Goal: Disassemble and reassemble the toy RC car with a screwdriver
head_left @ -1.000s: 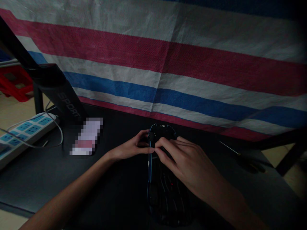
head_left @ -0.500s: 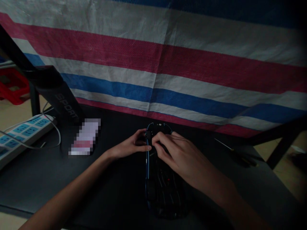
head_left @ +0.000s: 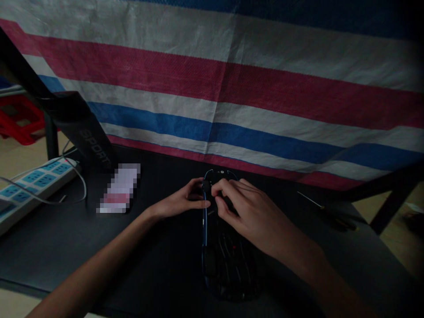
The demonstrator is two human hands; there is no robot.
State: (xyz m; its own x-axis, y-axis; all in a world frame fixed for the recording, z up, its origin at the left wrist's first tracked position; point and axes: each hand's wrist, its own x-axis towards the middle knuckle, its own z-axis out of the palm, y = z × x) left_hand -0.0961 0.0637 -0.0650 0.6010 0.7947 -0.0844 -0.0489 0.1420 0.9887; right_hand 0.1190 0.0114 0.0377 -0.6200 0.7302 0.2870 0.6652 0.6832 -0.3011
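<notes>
A dark toy car (head_left: 209, 229) with blue edging lies on the black tabletop, wheels and underside facing up. My left hand (head_left: 183, 198) grips its left side by the far wheel (head_left: 206, 185), thumb on one side of the wheel and fingers on the other. Over the far part of the underside, my right hand (head_left: 245, 203) is closed, thumb and forefinger pinched together. Whatever lies between those fingertips is too dark and small to make out. The right hand covers much of the car's far right side.
A screwdriver (head_left: 331, 215) rests at the right. On the left are a blurred-out phone (head_left: 121, 190), a white power strip (head_left: 41, 181) with a looping cable, and a black sleeve (head_left: 89, 137) marked SPORT. A striped sheet (head_left: 212, 88) hangs behind the table.
The whole view has shifted slightly. Both hands keep almost the same place on the car; the right fingertips have barely moved.
</notes>
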